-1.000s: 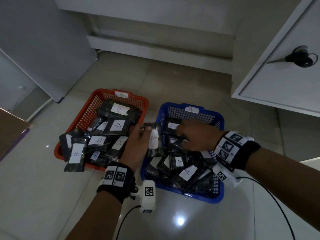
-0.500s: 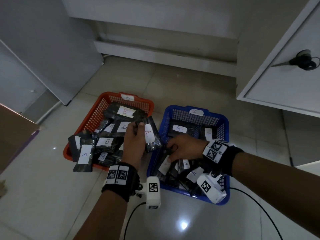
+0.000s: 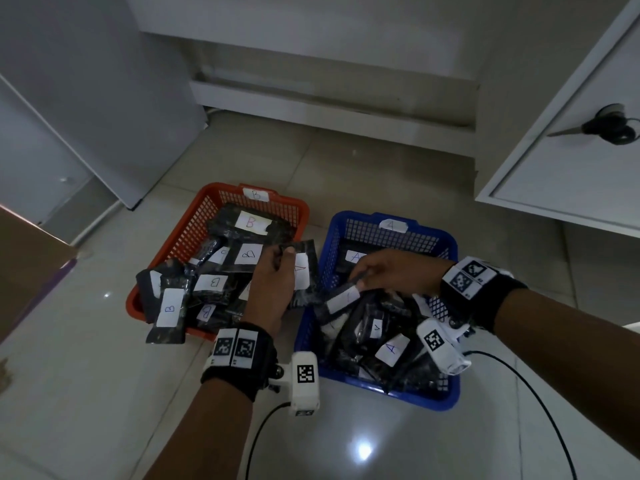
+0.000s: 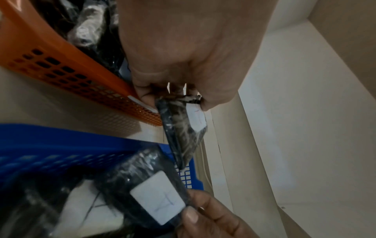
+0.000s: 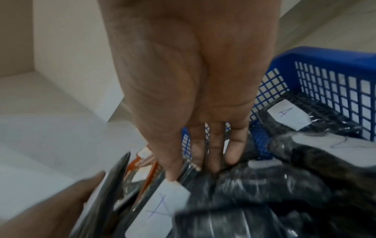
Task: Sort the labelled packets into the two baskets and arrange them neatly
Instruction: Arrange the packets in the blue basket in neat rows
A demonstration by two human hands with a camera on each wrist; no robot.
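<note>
The left hand point(image 3: 273, 292) pinches a black packet with a red A label point(image 3: 304, 271) by its top edge, thumb and curled fingers clamped on the plastic. The packet hangs above the gap between the orange basket point(image 3: 194, 230) and the blue basket point(image 3: 446, 247), its lower end close to the blue rim. The right hand point(image 3: 391, 271) reaches into the blue basket and grips a second packet with a blue A label point(image 3: 341, 296), fingers curled on its upper end, which lies tilted against the basket's left wall.

The head view shows both baskets on the tiled floor point(image 3: 104, 393): the orange one tagged B and filled with B packets, one B packet point(image 3: 169, 315) hanging over its near rim; the blue one tagged A and holding a loose heap of A packets. Scissors point(image 3: 609, 128) lie on a white cabinet top at upper right.

The left wrist view shows what the head view hides: the left fingertips point(image 4: 146, 96) bunching the held packet's sealed edge, and the packet dangling edge-on. The right wrist view shows the right fingers point(image 5: 215, 154) lying fairly straight down onto the heap, the thumb pressing at the label's top, and a flat A packet point(image 5: 289, 116) by the far wall.
</note>
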